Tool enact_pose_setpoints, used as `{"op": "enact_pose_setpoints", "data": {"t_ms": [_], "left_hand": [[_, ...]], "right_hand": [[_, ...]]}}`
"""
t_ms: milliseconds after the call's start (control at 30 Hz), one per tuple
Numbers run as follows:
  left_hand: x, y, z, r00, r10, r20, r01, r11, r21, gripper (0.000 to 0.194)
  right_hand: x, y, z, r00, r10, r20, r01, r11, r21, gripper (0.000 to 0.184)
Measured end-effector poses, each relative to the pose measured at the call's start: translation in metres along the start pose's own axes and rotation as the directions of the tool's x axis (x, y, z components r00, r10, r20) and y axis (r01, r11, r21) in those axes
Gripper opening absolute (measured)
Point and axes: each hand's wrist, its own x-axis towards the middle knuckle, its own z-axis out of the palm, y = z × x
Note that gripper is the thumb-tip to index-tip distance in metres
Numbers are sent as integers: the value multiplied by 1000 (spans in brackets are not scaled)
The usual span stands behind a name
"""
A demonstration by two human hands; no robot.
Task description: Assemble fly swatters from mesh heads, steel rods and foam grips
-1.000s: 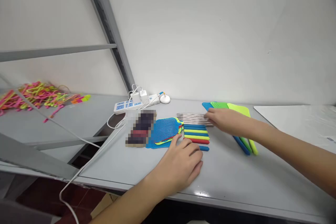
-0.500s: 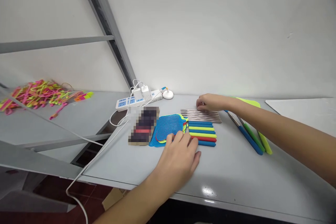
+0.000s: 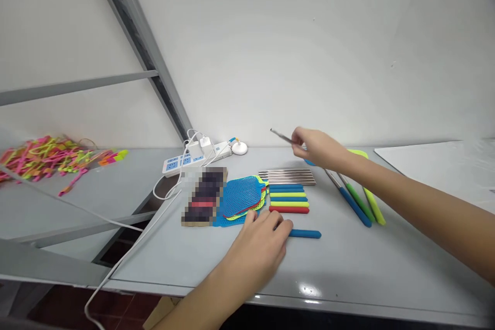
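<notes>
My right hand is closed round a thin metal rod, raised above the tabletop with its far end tilted up to the left. Below it lies a row of metal rods. My left hand is closed on a blue handle, apart from the others; its fingers hide the handle's left end. Beyond that hand several blue, yellow and red handles lie side by side. Mesh fly swatter heads, blue on top with yellow and red edges beneath, are stacked to their left.
On the right lie fly swatters with blue, green and yellow handles. A pixelated box-like thing stands left of the mesh heads. Behind are a power strip with white cables and a round white device. Pink and yellow strips are heaped far left.
My right hand has lifted a metal rod off the row. My left hand has drawn the nearest blue handle toward me, away from the row. The camera view has shifted slightly.
</notes>
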Motion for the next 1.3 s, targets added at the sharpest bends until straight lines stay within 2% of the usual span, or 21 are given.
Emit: {"op": "enact_pose_setpoints", "data": {"t_ms": [33,100,167,233,267,367,433,500,633,767,1033,1133,1200,1300], "left_hand": [[0,1,0,1000,12,-6,-12,999,-33,20],[-1,4,0,997,32,-65,-40,991,-125,27],[-1,7,-2,984,37,-173,-78,969,-233,36],[-2,8,-5,956,5,-295,-103,943,-316,41],[-3,8,-6,937,-19,-349,-109,933,-344,42],[-4,5,-9,892,-52,-449,-139,913,-383,40],[-4,4,-9,890,-17,-456,-179,906,-384,34],[-2,3,-7,907,30,-420,-202,906,-371,28],[0,3,-4,944,89,-319,-197,924,-328,22],[-1,2,-3,950,62,-306,-159,939,-304,21],[-1,0,-3,910,172,-378,-280,927,-251,26],[-1,0,-3,914,200,-354,-299,920,-253,25],[0,-1,-3,899,218,-379,-328,909,-257,27],[-1,-1,-3,862,250,-442,-384,890,-246,29]], "right_hand": [[-13,-2,-10,996,14,-83,-10,998,55,16],[-44,-9,-25,948,77,-308,37,936,350,10],[-78,-17,-31,902,172,-397,80,835,545,8],[-112,-24,-26,884,276,-377,87,695,713,10],[-126,-27,-21,889,308,-338,90,607,790,11],[-158,-31,0,859,419,-294,125,384,915,8],[-169,-34,13,825,480,-298,160,307,938,5],[-174,-37,24,823,484,-298,188,264,946,3],[-178,-45,35,859,389,-333,253,243,937,1],[-180,-49,38,872,351,-342,264,252,931,3],[-182,-51,37,886,347,-307,228,250,941,2],[-183,-51,37,914,303,-269,201,237,950,4],[-184,-52,36,929,275,-249,187,233,954,5],[-184,-55,33,978,146,-148,95,317,944,5]]}}
